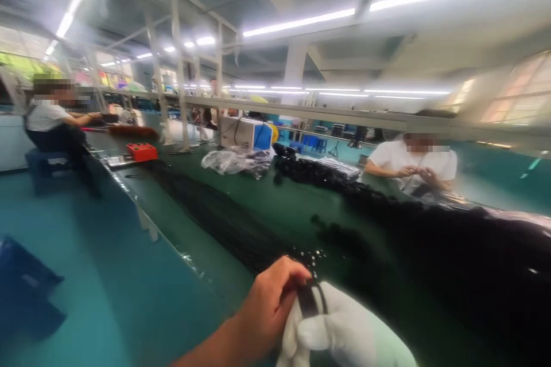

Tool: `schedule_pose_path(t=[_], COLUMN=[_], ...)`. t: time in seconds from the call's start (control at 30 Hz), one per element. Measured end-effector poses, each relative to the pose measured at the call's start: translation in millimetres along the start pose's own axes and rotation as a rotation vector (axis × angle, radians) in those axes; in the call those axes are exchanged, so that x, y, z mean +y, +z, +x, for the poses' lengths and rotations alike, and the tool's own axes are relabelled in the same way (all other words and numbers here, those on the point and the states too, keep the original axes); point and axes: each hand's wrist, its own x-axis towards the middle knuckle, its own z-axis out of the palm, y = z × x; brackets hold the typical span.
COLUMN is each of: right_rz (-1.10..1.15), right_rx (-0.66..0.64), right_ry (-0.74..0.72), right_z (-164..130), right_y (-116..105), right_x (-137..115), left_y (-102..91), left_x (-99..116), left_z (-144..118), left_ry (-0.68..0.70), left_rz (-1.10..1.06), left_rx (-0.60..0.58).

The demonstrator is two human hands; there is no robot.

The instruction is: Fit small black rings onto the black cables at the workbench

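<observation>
At bench edge: both hands pinch blk cable.

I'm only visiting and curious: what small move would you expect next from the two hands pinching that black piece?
Probably draw the black cable through the white cloth. The left hand pinches its top while the right hand, hidden inside the cloth, wraps round it from below.

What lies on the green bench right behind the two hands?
A long row of black cables and a dark heap lie on the green bench; blur hides detail, and both hide the bench beneath.
</observation>
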Motion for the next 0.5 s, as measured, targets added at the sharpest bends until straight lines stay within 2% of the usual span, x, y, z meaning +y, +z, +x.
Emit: schedule_pose_path(t=[0.07, 0.13, 0.23, 0.37, 0.43, 0.5], right_rz=[0.031, 0.073, 0.101, 0.024, -0.051, -0.157], right_rx=[0.004, -0.014, -0.037, 0.029, 0.098, 0.252], right_ry=[-0.022, -0.076, -0.161, -0.192, -0.160, -0.063], right_z=[2.9, 5.1, 5.4, -1.0, -8.0, -17.1], right_y=[-0.1, 0.6, 2.0, 7.2, 10.1, 10.4], right_x=[-1.2, -3.6, -8.9, -19.4, -24.8, -28.3], left_y=[-4.8, -5.7, -1.6, 1.7, 0.7, -1.0], left_x=[8.1, 11.2, 5.9, -4.0, -4.8, -3.3], left_z=[6.7, 12.1, 17.5, 21.9, 23.7, 25.6], left_ry=[0.005, 0.061, 0.145, 0.205, 0.220, 0.211], left_rz=[0.001, 0.003, 0.016, 0.022, 0.008, -0.004], left_rx=[-0.176, -0.241, -0.188, -0.183, -0.204, -0.228])
